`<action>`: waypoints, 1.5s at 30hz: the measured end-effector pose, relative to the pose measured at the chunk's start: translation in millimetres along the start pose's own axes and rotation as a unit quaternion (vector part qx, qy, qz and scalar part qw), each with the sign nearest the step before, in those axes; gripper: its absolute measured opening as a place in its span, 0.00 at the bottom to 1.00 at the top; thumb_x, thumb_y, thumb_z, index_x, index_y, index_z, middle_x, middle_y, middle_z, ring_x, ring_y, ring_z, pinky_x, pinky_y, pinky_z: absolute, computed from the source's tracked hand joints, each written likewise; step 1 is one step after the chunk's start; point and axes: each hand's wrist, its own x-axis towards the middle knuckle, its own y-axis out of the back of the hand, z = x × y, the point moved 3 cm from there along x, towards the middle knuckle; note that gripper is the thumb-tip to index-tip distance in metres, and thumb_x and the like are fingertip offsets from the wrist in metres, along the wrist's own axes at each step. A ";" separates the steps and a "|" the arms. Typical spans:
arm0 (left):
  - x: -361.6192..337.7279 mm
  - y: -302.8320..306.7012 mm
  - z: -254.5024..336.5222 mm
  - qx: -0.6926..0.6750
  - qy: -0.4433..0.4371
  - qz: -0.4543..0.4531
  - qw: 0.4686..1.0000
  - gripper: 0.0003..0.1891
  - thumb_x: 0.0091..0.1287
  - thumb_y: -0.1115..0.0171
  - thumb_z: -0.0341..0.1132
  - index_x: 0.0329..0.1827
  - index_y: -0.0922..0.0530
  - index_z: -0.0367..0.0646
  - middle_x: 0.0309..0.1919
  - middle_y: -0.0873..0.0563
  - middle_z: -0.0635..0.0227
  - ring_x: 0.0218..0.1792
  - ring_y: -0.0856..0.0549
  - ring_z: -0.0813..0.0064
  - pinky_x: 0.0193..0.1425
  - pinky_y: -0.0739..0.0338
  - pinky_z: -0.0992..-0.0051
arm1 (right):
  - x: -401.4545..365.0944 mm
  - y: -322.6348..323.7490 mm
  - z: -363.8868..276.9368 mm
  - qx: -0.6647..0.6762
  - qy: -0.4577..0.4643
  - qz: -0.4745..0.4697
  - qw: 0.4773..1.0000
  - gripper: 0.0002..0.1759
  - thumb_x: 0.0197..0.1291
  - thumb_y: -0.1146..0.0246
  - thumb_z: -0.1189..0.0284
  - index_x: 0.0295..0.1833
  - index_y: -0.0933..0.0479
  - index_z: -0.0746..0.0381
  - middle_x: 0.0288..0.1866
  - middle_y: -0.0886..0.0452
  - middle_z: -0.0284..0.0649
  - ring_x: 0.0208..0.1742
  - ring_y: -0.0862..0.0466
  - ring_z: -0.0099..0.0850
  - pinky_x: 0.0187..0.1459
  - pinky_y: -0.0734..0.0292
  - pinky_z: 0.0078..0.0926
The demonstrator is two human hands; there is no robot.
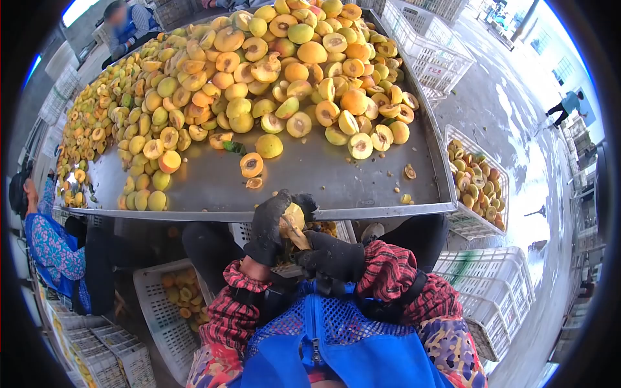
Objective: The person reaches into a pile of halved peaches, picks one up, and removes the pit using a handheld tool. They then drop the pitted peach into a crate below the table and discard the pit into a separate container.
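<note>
Below the front edge of the metal table, my left hand (268, 226), in a dark glove, is closed around a pale yellow apricot (294, 216). My right hand (331, 255), also gloved, grips a narrow tan tool (298, 238) shaped like a short knife. Its tip meets the fruit, and the rest is hidden in the fingers. On the tabletop just beyond my hands lie an orange apricot half (251, 165) and a smaller cut piece (254, 183). Behind them rises a large pile of whole and halved apricots (239, 84).
The metal table (362, 184) has a raised rim. A crate of apricot halves (475, 229) stands at its right. Another crate (152, 291) is at my left, and a white crate (491, 291) is by my right side. A co-worker (55, 252) sits at the left.
</note>
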 end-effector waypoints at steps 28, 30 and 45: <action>0.3 38.9 60.9 -0.626 0.261 0.092 0.729 0.25 0.70 0.57 0.49 0.56 0.27 0.34 0.51 0.20 0.54 0.51 0.21 0.55 0.59 0.29 0.49 | -18.2 22.0 43.3 0.232 0.107 -0.074 0.964 0.22 0.57 0.36 0.66 0.54 0.31 0.64 0.29 0.24 0.34 0.19 0.27 0.20 0.20 0.32 0.16; -19.1 88.3 64.4 -0.530 0.216 0.192 0.797 0.25 0.69 0.55 0.49 0.55 0.26 0.34 0.49 0.18 0.55 0.49 0.20 0.57 0.57 0.28 0.50 | -12.1 20.1 42.8 0.165 0.058 -0.023 0.984 0.21 0.57 0.36 0.67 0.53 0.30 0.63 0.29 0.24 0.34 0.23 0.25 0.20 0.22 0.31 0.16; -73.8 231.0 -29.9 0.256 0.175 0.328 0.893 0.19 0.68 0.48 0.43 0.49 0.23 0.36 0.44 0.19 0.50 0.48 0.21 0.51 0.53 0.28 0.63 | 121.9 60.0 166.8 -0.463 -0.024 0.187 0.866 0.18 0.63 0.43 0.60 0.52 0.29 0.62 0.38 0.21 0.42 0.36 0.19 0.34 0.36 0.25 0.30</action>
